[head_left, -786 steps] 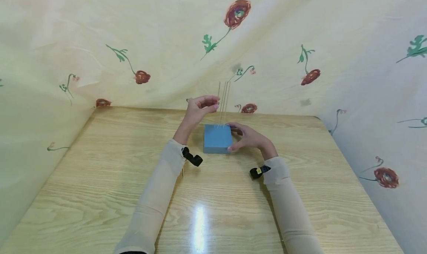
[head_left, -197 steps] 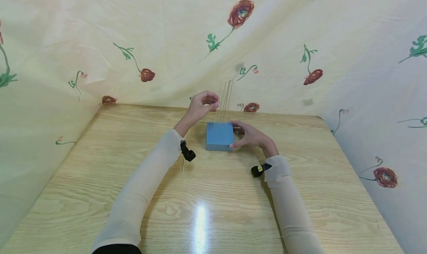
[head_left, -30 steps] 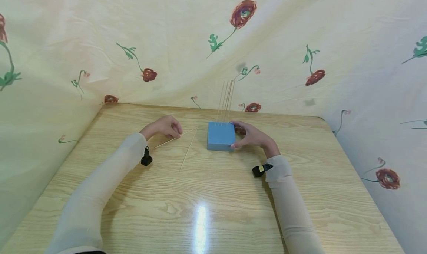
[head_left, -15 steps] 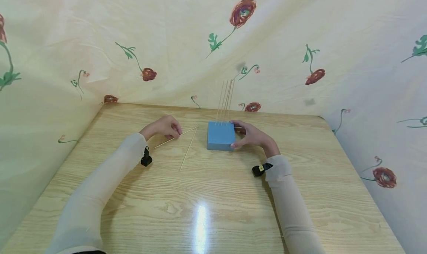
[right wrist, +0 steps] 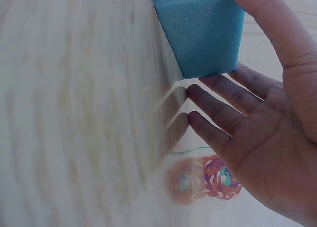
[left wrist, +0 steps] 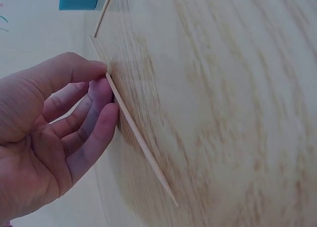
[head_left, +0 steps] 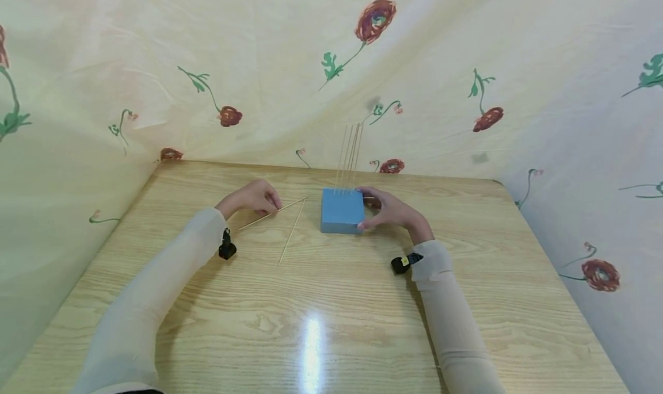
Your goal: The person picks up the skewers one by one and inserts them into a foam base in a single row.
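A blue foam block (head_left: 342, 209) lies on the table, with several thin wooden skewers (head_left: 340, 159) standing upright in a row along its back edge. My right hand (head_left: 395, 211) holds the block's right side, thumb at the front corner and fingers around the back. To the left, my left hand (head_left: 256, 197) pinches a skewer (left wrist: 141, 140) between thumb and fingertips. That skewer lies low, at or just above the tabletop; its pointed end shows in the left wrist view. Another loose skewer (head_left: 292, 233) lies slantwise between the left hand and the block.
The light wood-grain table (head_left: 362, 313) has a bright reflection near its front. A flower-patterned cloth (head_left: 279, 66) hangs behind the table and at both sides. Each wrist carries a small black camera (head_left: 227, 247).
Since several seconds ago, my left hand has moved from the standing skewers down and left to a skewer on the table. Over the last second both hands have stayed almost still.
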A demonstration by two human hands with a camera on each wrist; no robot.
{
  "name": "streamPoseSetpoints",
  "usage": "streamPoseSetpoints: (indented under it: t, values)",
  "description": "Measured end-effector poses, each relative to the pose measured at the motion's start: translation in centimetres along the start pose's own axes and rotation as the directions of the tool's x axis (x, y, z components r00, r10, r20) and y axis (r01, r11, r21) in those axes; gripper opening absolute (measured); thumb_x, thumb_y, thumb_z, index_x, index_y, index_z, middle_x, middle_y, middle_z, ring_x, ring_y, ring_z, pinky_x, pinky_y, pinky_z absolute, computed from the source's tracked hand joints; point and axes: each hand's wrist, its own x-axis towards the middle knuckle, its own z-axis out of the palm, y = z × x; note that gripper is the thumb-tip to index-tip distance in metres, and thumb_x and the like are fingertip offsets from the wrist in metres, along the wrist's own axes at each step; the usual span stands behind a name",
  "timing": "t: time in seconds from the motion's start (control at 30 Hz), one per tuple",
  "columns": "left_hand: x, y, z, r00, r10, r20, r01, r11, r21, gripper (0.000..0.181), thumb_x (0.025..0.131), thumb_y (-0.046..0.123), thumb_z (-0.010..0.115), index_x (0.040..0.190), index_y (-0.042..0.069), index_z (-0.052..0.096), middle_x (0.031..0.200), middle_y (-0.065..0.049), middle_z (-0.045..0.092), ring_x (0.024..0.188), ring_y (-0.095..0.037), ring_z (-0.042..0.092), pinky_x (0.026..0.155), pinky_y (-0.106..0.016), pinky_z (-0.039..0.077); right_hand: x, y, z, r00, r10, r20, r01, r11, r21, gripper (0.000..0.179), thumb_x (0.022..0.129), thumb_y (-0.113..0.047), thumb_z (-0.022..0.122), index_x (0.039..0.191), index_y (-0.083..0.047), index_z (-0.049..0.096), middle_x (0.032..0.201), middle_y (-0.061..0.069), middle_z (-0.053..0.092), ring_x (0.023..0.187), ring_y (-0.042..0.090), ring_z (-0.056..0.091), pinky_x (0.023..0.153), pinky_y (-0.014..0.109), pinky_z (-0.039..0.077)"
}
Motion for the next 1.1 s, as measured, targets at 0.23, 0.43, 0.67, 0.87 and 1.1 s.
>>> streamPoseSetpoints:
  t: [0.23,0.43,0.67,0.87,1.1]
  values:
    - [-0.12,-0.43,-0.16,1.000,0.020,0.020,-0.020,1.000,0.002,0.016,0.089,0.000,0.069,0.102,-0.007,0.074,0.086,-0.015,0.075,0.060,-0.010,0.060,0.059,-0.024,0.055,0.01,-0.06,0.08,1.000,0.003,0.000,-0.003,1.000,0.004,0.100,0.082,-0.013,0.087,0.161,-0.006,0.025,0.167,0.016,0.026,0.154,0.040,0.026,0.126,0.058,0.025]
    - [-0.34,-0.58,-0.33,0.999,0.028,0.039,-0.028,1.000,-0.006,0.019,0.094,0.003,0.068,0.108,-0.008,0.073,0.096,-0.020,0.074,0.068,-0.011,0.063,0.063,-0.028,0.060,-0.16,-0.25,0.09,1.000,-0.001,0.004,0.001,1.000,0.002,0.099,0.083,-0.013,0.086,0.161,-0.005,0.025,0.167,0.017,0.025,0.154,0.041,0.025,0.125,0.058,0.024]
    - [-0.63,-0.26,-0.39,0.999,0.022,0.043,-0.020,0.999,-0.028,0.019,0.096,0.003,0.066,0.110,-0.009,0.073,0.099,-0.020,0.074,0.068,-0.012,0.065,0.065,-0.030,0.062,-0.34,-0.34,0.12,1.000,-0.005,0.006,0.005,1.000,-0.005,0.098,0.084,-0.013,0.085,0.161,-0.005,0.025,0.167,0.019,0.024,0.153,0.043,0.025,0.125,0.059,0.025]
    - [-0.70,-0.05,-0.50,0.999,0.051,0.017,-0.050,0.999,-0.020,0.019,0.097,0.004,0.064,0.110,-0.007,0.072,0.100,-0.018,0.073,0.066,-0.015,0.064,0.061,-0.028,0.059,-0.27,-0.39,0.21,1.000,0.005,0.004,-0.005,1.000,0.003,0.099,0.083,-0.012,0.086,0.161,-0.007,0.025,0.167,0.016,0.025,0.154,0.041,0.025,0.126,0.057,0.025]
    - [-0.94,0.08,-0.88,0.998,0.060,0.026,-0.057,0.993,-0.107,0.022,0.100,0.006,0.062,0.116,-0.007,0.070,0.110,-0.021,0.070,0.090,-0.021,0.066,0.071,-0.033,0.063,-0.19,-0.32,0.26,1.000,0.002,0.002,-0.002,1.000,0.003,0.100,0.082,-0.012,0.086,0.161,-0.006,0.025,0.167,0.017,0.025,0.154,0.041,0.026,0.126,0.058,0.025]
